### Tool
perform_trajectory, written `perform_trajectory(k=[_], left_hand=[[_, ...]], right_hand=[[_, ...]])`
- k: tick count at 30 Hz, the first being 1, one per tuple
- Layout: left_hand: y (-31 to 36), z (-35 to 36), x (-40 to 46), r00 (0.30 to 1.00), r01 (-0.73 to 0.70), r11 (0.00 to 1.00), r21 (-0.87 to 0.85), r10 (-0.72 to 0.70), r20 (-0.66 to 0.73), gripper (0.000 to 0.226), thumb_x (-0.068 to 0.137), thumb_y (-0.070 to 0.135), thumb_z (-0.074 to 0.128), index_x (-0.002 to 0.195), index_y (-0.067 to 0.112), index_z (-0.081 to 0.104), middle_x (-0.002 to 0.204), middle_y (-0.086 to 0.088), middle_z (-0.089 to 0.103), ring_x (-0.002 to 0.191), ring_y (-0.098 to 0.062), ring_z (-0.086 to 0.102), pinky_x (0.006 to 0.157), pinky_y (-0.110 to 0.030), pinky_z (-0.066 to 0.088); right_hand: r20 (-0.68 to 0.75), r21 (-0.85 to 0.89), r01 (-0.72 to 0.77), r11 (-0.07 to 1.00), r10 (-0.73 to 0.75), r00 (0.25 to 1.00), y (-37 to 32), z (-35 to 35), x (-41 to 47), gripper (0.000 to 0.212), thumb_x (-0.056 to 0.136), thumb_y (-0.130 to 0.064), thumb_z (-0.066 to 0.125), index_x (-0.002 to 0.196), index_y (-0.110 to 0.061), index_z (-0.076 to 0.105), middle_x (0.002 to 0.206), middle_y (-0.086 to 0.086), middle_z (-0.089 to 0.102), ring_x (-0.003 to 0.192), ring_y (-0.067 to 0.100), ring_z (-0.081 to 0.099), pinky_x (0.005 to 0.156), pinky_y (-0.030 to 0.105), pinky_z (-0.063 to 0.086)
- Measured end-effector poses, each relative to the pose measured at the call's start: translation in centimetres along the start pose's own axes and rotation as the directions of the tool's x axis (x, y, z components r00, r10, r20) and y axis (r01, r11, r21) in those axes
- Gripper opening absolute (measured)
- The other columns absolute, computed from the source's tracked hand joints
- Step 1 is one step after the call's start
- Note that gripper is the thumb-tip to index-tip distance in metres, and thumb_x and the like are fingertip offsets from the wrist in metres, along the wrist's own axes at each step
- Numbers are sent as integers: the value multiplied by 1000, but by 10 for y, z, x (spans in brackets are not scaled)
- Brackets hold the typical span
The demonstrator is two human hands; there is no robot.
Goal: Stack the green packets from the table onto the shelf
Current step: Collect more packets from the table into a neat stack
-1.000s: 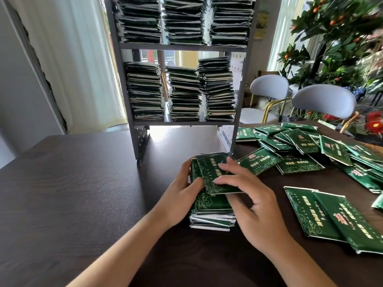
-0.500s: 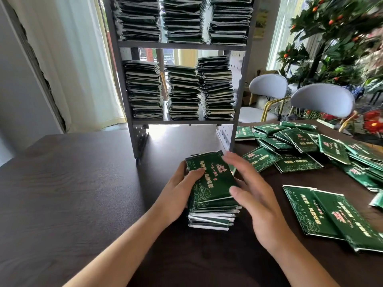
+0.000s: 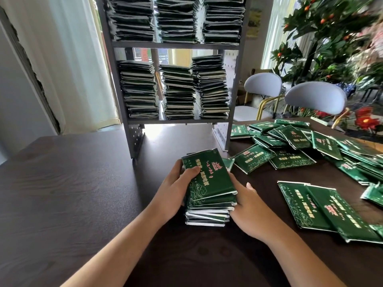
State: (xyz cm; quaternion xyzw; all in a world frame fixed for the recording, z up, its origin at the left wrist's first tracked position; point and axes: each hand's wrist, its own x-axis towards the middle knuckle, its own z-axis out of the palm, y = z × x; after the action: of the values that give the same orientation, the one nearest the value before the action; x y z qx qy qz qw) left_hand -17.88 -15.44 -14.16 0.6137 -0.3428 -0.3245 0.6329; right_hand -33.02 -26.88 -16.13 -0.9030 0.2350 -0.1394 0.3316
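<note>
A stack of green packets stands on the dark table in front of me. My left hand grips its left side, thumb laid over the top packet. My right hand holds the right side, fingers mostly hidden behind the stack. The grey shelf stands just beyond; its two visible levels each hold three tall piles of packets. Loose green packets lie scattered to the right of the shelf, and two more packets lie near my right hand.
Two pale chairs stand behind the table at the right, with leafy plants and red flowers beyond. A white curtain hangs at the left. The table's left half shows bare dark wood.
My right hand has come off the top packet and dropped to the stack's right side. The top packet now lies squared on the stack. My left thumb moved onto the top.
</note>
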Motion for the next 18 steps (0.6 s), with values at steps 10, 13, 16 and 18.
perform_trajectory(k=[10, 13, 16, 18], left_hand=[[-2, -3, 2, 998, -59, 998, -32, 58, -25, 36, 88, 35, 69, 116, 14, 59, 115, -11, 73, 100, -24, 74, 88, -40, 57], [-3, -5, 3, 997, -80, 997, -11, 79, -17, 52, 72, 51, 69, 112, 20, 60, 115, -6, 73, 104, -27, 72, 99, -52, 52], [-4, -5, 3, 996, -81, 997, -9, 80, -23, 50, 71, 53, 68, 110, 22, 61, 114, -4, 74, 105, -26, 72, 102, -58, 50], [-4, -4, 3, 996, -82, 997, 0, 82, -24, 53, 70, 55, 68, 111, 22, 60, 113, -3, 74, 104, -25, 72, 103, -57, 50]], right_hand=[[109, -313, -18, 950, 54, 993, 1, 1, 0, 104, 60, -82, 1, 157, -45, -10, 151, -38, -14, 155, 10, -8, 123, 53, -6], [158, -426, -18, 904, 94, 983, -4, 1, 3, 108, 55, -77, -6, 158, -45, -5, 161, -30, -11, 156, 16, -7, 121, 60, -5], [99, -459, -118, 881, 183, 978, -10, 2, 2, 88, 78, -80, 14, 158, -45, 5, 164, -24, 12, 156, 21, 4, 117, 68, -6], [-73, -513, -216, 831, 209, 975, -14, 1, -1, 66, 94, -66, 37, 154, -42, 27, 158, -20, 33, 151, 23, 23, 117, 69, -2]])
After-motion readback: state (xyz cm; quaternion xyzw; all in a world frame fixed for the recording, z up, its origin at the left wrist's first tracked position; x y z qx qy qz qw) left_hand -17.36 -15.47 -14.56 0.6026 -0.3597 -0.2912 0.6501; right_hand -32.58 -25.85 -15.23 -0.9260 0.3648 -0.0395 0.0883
